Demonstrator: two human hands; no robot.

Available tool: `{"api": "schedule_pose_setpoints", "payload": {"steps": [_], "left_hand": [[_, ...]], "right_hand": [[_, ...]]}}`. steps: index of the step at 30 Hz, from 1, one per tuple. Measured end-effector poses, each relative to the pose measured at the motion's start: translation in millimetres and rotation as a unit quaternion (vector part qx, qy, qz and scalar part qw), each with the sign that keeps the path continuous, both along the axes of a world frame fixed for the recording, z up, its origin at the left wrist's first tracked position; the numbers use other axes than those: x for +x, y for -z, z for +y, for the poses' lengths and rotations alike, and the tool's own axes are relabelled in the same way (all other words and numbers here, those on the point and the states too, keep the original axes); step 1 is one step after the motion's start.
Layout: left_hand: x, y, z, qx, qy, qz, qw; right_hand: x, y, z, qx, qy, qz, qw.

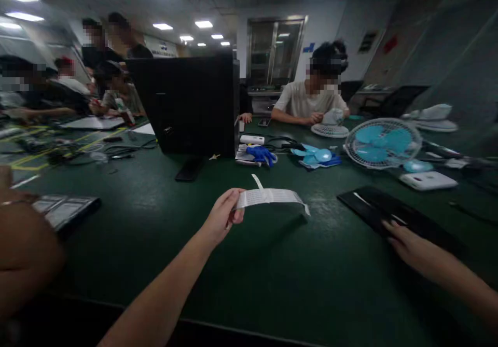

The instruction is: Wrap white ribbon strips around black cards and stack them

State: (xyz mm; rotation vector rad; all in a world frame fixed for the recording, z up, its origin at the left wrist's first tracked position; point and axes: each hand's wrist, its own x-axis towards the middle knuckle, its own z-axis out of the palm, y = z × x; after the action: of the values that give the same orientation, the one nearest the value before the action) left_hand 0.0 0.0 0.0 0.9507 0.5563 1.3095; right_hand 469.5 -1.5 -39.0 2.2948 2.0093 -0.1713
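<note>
My left hand (222,217) is raised over the middle of the green table (272,285), thumb and fingers pinched on one end of a white ribbon strip (270,197). The strip runs off to the right from the pinch, held clear of the table surface, with its far end drooping a little and a thin white tab sticking up behind it. My right hand (404,242) lies lower on the right, fingertips resting on the near edge of a flat black panel (392,214) that lies on the table; the blur there is heavy, so I cannot tell whether those fingers are gripping it or only touching.

Farther off, a black monitor (190,103) stands with its back to me. To its right lie a blue glove (261,154) and loose blue fan blades (317,156), then a small fan with a white grille (383,143) and a white box (428,180). A person in a pale shirt (309,100) sits across the table. At the near left edge, another person's arm (23,248) comes in beside a dark tray (64,210).
</note>
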Motion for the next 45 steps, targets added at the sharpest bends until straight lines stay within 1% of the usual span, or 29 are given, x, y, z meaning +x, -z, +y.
{"api": "schedule_pose_setpoints", "payload": {"steps": [2,4,6,8,10,12,15,17,18,21,22,23,25,26,28,29,30,32,34,36,41,43,45], "left_hand": [[-2,0.5,2,-0.012,0.001,-0.024,1.0],[-5,0.2,3,-0.023,0.008,-0.054,0.998],[-9,-1.3,4,-0.036,0.02,-0.095,0.995],[-13,-3.8,4,-0.043,0.033,-0.126,0.991],[-18,-6.6,5,-0.046,0.047,-0.143,0.988],[-20,-8.8,5,-0.053,0.058,-0.14,0.987],[-20,-8.3,6,-0.059,0.065,-0.11,0.99],[-17,-5.2,5,-0.058,0.07,-0.081,0.993],[-15,-3.0,5,-0.058,0.08,-0.066,0.993],[-11,3.6,3,-0.064,0.151,-0.012,0.986],[-10,5.2,2,-0.067,0.18,0.007,0.981],[-10,6.3,1,-0.069,0.205,0.028,0.976],[-8,7.4,-1,-0.068,0.235,0.081,0.966],[-8,7.5,-2,-0.064,0.236,0.114,0.963],[-6,7.6,-2,-0.05,0.224,0.209,0.951],[-5,7.9,-1,-0.037,0.207,0.271,0.939],[-4,8.3,-1,-0.022,0.184,0.34,0.922],[-2,9.6,0,0.014,0.125,0.473,0.872],[0,10.4,0,0.045,0.069,0.557,0.826],[1,9.5,-1,0.053,0.034,0.599,0.798],[-1,5.1,1,0.051,-0.029,0.679,0.732],[-3,6.5,3,0.044,-0.043,0.69,0.721],[-5,10.1,4,0.035,-0.051,0.683,0.728]], "right_hand": [[-37,-0.2,-4,-0.011,-0.077,0.028,0.997],[-78,-5.4,-9,-0.025,-0.156,0.056,0.986],[-121,-16.1,-17,-0.045,-0.239,0.08,0.967],[-160,-28.5,-25,-0.057,-0.324,0.114,0.937],[-189,-37.8,-31,-0.057,-0.389,0.144,0.908],[-202,-41.9,-35,-0.045,-0.423,0.158,0.891],[-196,-41.5,-35,-0.003,-0.44,0.172,0.881],[-185,-40.8,-33,0.063,-0.442,0.189,0.874],[-179,-40.8,-32,0.111,-0.437,0.197,0.871],[-168,-41.6,-30,0.266,-0.403,0.199,0.853],[-168,-41.7,-30,0.296,-0.392,0.193,0.849],[-168,-41.7,-31,0.31,-0.389,0.184,0.848],[-172,-41.2,-34,0.302,-0.403,0.164,0.848],[-174,-40.9,-35,0.29,-0.417,0.156,0.847],[-178,-40.5,-38,0.267,-0.444,0.145,0.843],[-180,-40.3,-39,0.258,-0.454,0.141,0.841],[-181,-39.9,-39,0.249,-0.459,0.136,0.842],[-182,-38.3,-39,0.234,-0.461,0.123,0.847],[-182,-35.2,-37,0.218,-0.456,0.111,0.856],[-182,-31.2,-36,0.203,-0.45,0.109,0.863],[-181,-24.8,-33,0.174,-0.431,0.108,0.879],[-180,-24.2,-32,0.162,-0.425,0.1,0.885],[-179,-23.7,-31,0.154,-0.425,0.093,0.887]]}}
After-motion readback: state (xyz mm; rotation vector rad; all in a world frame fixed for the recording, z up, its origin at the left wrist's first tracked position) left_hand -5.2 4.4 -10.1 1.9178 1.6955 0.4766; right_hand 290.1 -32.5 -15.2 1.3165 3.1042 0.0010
